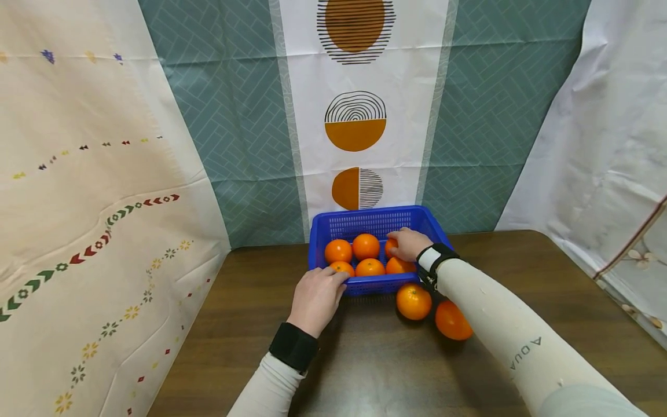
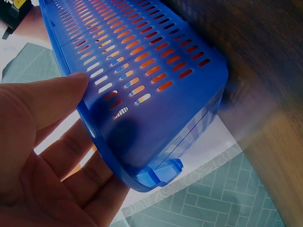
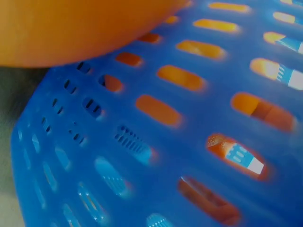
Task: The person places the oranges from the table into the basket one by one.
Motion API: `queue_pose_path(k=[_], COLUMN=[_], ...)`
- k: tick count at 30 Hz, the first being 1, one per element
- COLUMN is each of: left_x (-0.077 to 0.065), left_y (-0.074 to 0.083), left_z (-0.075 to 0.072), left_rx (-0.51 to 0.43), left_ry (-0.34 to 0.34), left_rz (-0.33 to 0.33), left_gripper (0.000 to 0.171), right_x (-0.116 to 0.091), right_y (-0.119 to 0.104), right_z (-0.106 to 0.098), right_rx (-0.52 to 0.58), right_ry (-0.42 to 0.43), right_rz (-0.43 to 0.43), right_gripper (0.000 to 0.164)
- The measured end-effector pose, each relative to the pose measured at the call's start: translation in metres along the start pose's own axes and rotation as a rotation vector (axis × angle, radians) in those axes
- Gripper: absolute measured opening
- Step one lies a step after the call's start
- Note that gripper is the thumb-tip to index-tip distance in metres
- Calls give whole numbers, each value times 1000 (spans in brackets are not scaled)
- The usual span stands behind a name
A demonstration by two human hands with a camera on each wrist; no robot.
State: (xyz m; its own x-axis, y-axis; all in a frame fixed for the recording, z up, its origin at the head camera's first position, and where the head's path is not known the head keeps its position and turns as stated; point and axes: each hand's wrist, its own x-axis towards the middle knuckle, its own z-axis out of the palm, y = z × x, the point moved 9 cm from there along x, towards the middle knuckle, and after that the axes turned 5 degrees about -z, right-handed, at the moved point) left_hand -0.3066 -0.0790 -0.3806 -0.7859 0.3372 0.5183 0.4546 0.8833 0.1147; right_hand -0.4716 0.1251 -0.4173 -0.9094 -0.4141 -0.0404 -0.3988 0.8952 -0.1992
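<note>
The left hand [image 1: 316, 298] pinches the blue basket [image 1: 380, 285] at seven o'clock; the right hand [image 1: 413, 244] meets an orange [image 1: 389, 248] towards three, its fingers' grip impossible to tell.

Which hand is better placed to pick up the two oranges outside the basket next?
Probably the right hand: both outside oranges lie nearer to it, while the left hand grips the basket rim.

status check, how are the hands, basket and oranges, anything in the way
Left hand gripping blue basket by rim; right hand at an orange inside, grip unclear; two more oranges on table in front; nothing visibly blocking.
</note>
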Motion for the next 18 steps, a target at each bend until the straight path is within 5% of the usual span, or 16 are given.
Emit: queue_pose_path(k=[18], left_x=[-1], left_y=[3], left_z=[-4], left_rx=[16], left_ry=[26], left_rz=[12], left_gripper=[19], right_x=[2], right_y=[-2], right_z=[3], right_rx=[19], right_ry=[19], right_rz=[-45], right_gripper=[53])
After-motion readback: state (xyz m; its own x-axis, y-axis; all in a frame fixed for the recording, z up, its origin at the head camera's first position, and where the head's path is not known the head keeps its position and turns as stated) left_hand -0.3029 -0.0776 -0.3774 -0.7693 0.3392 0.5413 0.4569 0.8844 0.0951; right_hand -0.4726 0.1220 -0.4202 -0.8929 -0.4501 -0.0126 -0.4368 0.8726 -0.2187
